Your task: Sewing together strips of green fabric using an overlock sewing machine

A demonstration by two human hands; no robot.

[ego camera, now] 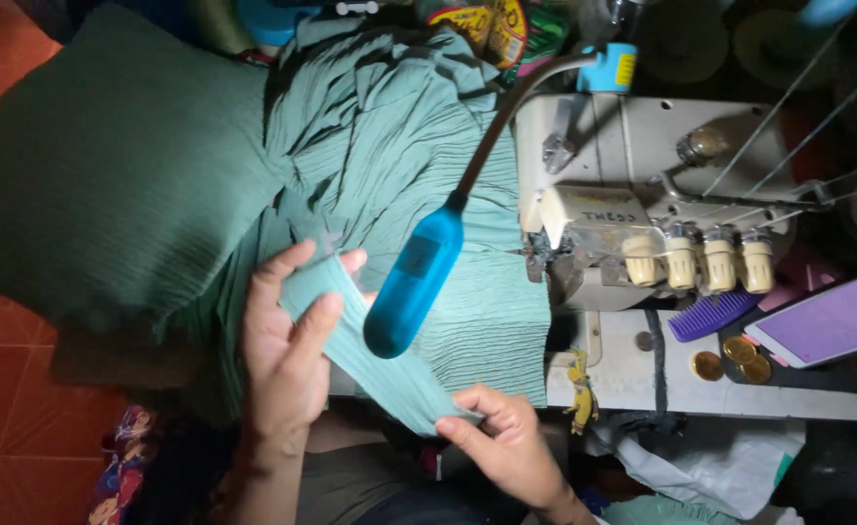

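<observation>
Both hands pinch a green fabric strip [370,350] at the surface's front edge: left hand [287,355] clamping its upper end, right hand [506,437] its lower tip; a blue lamp [414,282] hangs over it beside the sewing machine [642,204].

The cloth [399,165] is teal green with fine crinkled ribs. The lamp [414,282] is bright blue, the comb [711,313] purple, the coins [735,358] gold, the machine [633,185] cream, the floor [0,331] red-orange.

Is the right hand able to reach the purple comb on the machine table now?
Probably not right away: the right hand is pinching the green fabric strip. Otherwise the way to the purple comb looks open, across the bare table.
</observation>
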